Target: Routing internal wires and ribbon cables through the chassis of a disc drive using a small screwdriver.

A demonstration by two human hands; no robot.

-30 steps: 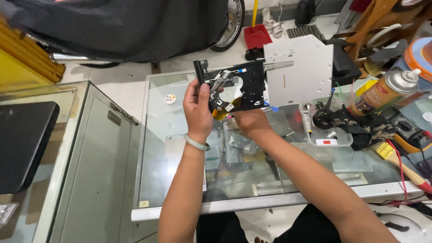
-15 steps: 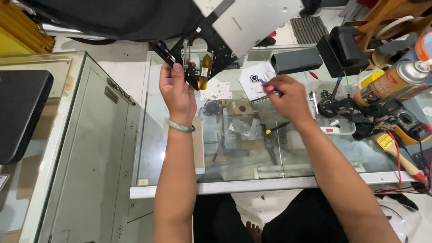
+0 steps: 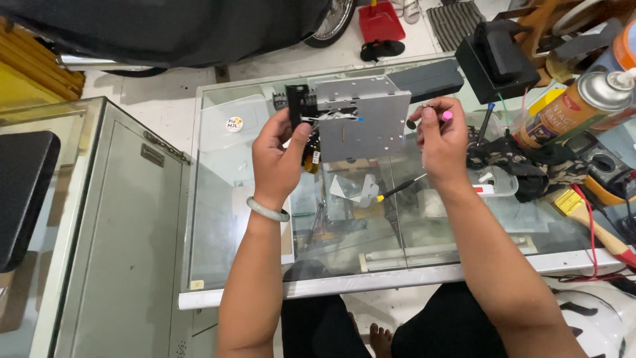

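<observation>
Holding a metal plate assembly (image 3: pixel 361 119) above the glass table (image 3: pixel 218 199), left hand (image 3: pixel 281 159) clamped on its left edge; right hand (image 3: pixel 440 139) pinching something small at its right. Probably stiff, light, sharp-edged; gripping edges safest.

glass counter (image 3: pixel 232 219), pale tiled floor (image 3: pixel 172 86), grey cabinet (image 3: pixel 119 252)

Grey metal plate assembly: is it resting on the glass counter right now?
No. The left hand holds the grey metal plate assembly up above the glass counter, with the right hand beside it.
</observation>
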